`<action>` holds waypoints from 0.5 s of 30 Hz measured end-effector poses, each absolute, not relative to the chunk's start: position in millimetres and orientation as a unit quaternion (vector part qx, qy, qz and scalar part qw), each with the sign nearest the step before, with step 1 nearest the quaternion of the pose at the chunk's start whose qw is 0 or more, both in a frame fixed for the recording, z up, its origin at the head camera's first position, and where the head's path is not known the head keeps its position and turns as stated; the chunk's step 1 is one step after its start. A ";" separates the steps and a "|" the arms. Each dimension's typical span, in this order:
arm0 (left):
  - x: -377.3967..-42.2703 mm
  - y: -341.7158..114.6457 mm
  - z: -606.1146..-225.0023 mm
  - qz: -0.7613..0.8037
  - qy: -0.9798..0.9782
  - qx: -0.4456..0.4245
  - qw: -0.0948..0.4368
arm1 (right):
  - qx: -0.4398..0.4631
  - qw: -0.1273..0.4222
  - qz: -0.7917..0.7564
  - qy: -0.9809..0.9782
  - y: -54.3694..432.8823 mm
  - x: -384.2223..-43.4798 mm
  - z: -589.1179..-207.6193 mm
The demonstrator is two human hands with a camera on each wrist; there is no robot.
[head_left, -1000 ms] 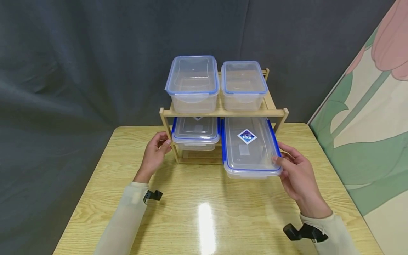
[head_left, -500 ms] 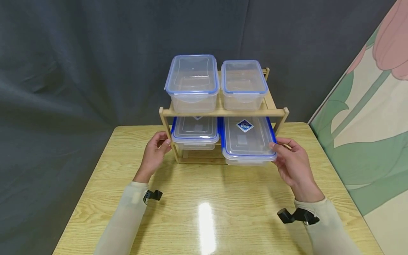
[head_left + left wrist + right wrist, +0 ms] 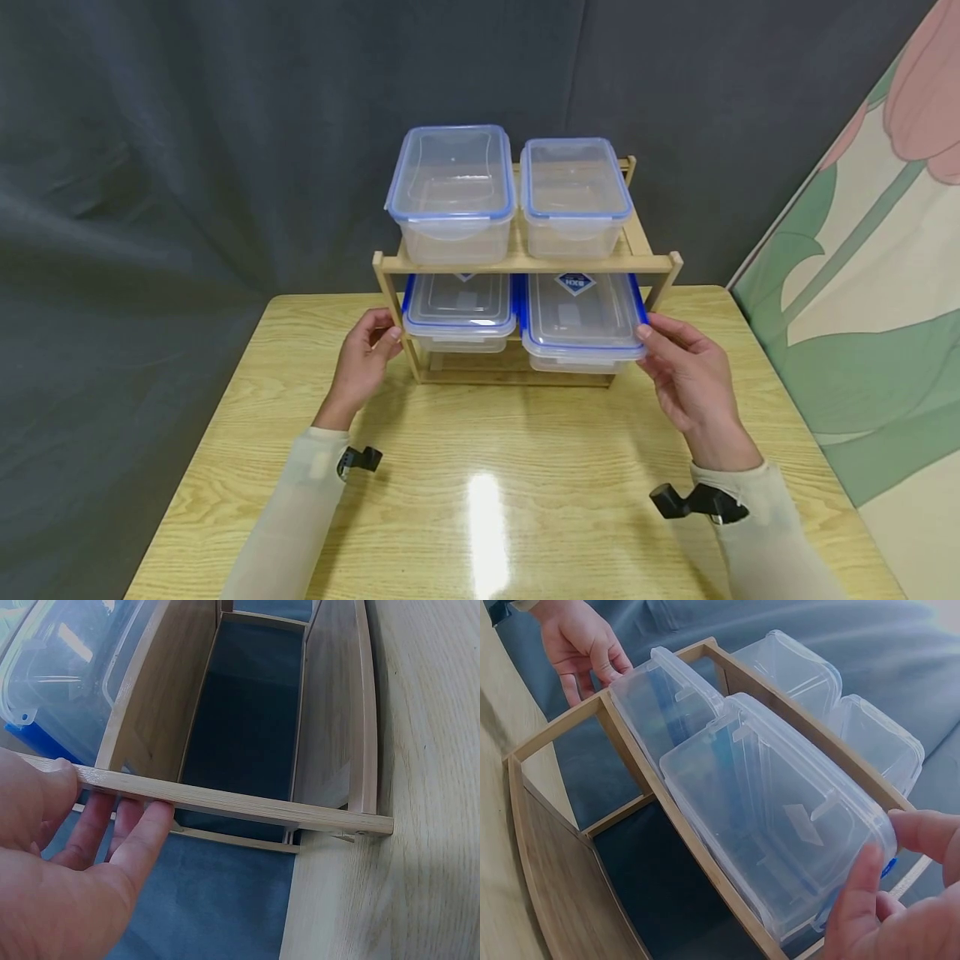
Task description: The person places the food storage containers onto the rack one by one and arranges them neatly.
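A two-tier wooden rack (image 3: 517,265) stands on the table, and my left hand (image 3: 362,362) grips its front left post (image 3: 225,801), thumb on one side and fingers on the other. At the rack's right side, my right hand (image 3: 693,379) holds a flat clear food container (image 3: 588,321) with blue clips by its front right corner, thumb at the lid's edge. This container sits mostly inside the middle level, its front end jutting out past the rack. To its left lies a smaller clear food container (image 3: 461,304), also blue-clipped, close beside it. The backs of both are hidden under the top shelf.
Two deeper clear containers with blue-rimmed lids, a larger one (image 3: 453,192) and a smaller one (image 3: 576,196), stand on the top shelf. Below is a low wooden level (image 3: 487,377). A dark curtain (image 3: 300,125) hangs behind the wooden table (image 3: 420,500), and a flowered cloth (image 3: 885,333) at right.
My right hand has pushed the flat container back into the rack, so less of it juts out and its label is partly under the top shelf. The left hand has stayed on the post.
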State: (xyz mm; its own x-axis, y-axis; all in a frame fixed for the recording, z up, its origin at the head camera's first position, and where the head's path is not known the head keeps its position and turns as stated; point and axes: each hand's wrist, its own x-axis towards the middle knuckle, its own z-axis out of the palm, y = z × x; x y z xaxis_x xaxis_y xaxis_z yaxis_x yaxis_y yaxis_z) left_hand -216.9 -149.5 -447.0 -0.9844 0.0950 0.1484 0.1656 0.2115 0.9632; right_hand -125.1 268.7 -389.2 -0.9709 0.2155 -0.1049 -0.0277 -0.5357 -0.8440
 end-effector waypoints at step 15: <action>-215.3 -148.6 -445.0 -0.625 -0.777 -0.074 0.020 | -0.086 0.099 0.869 -0.478 266.7 -121.2 -389.6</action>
